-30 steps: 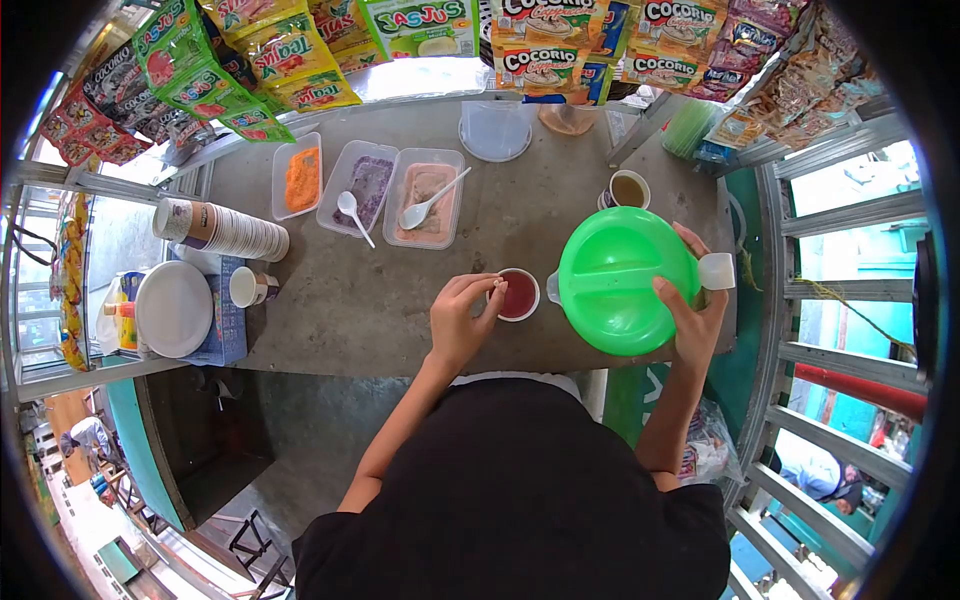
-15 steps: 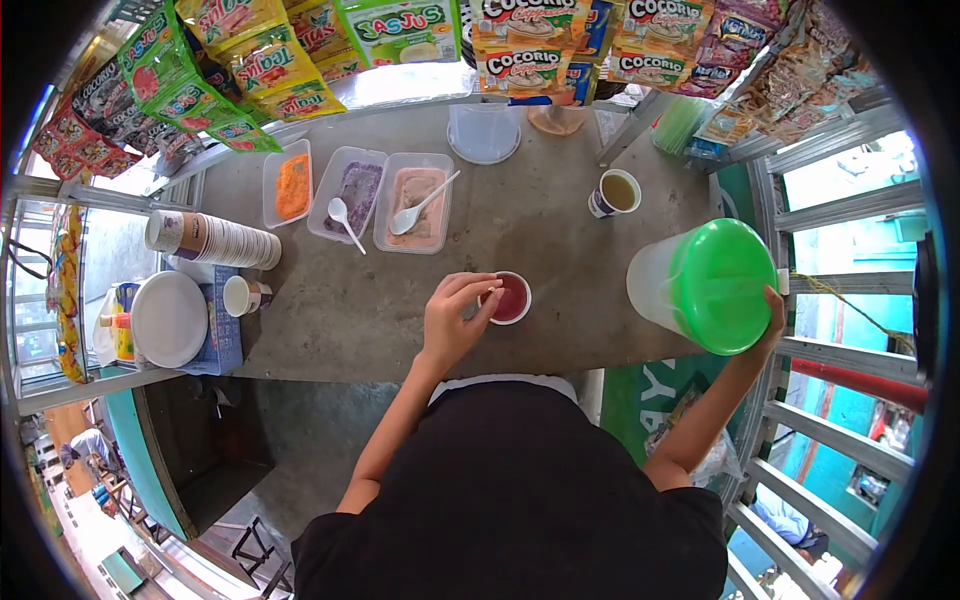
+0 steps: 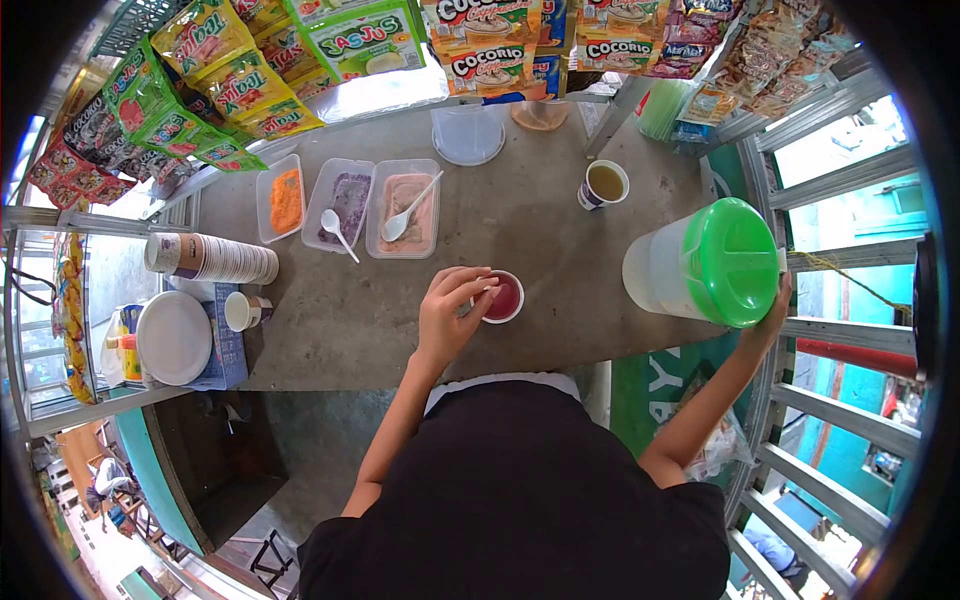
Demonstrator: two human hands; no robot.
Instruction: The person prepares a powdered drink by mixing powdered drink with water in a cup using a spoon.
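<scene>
My left hand [image 3: 452, 312] is at the left rim of a paper cup [image 3: 507, 298] of red drink. Its thumb and forefinger are pinched together over the rim; what is between them is too small to make out. On the right, a clear plastic pitcher [image 3: 655, 270] with a green lid [image 3: 735, 262] stands near the counter's edge. My right hand [image 3: 770, 312] grips the pitcher's far right side, with its fingers partly hidden behind the lid.
On the counter [image 3: 540, 240] are a cup of yellowish drink [image 3: 605, 184], tubs of orange [image 3: 286, 200], purple [image 3: 350, 200] and pink [image 3: 405, 205] food, two with spoons, and a clear container [image 3: 468, 135]. Stacked cups [image 3: 215, 258] lie left. Sachets [image 3: 480, 65] hang overhead; metal bars [image 3: 850, 255] line the right.
The whole view has shifted a little. The pitcher's lid has moved slightly away and to the right, with my right hand still on it. My left hand stays at the red drink's cup.
</scene>
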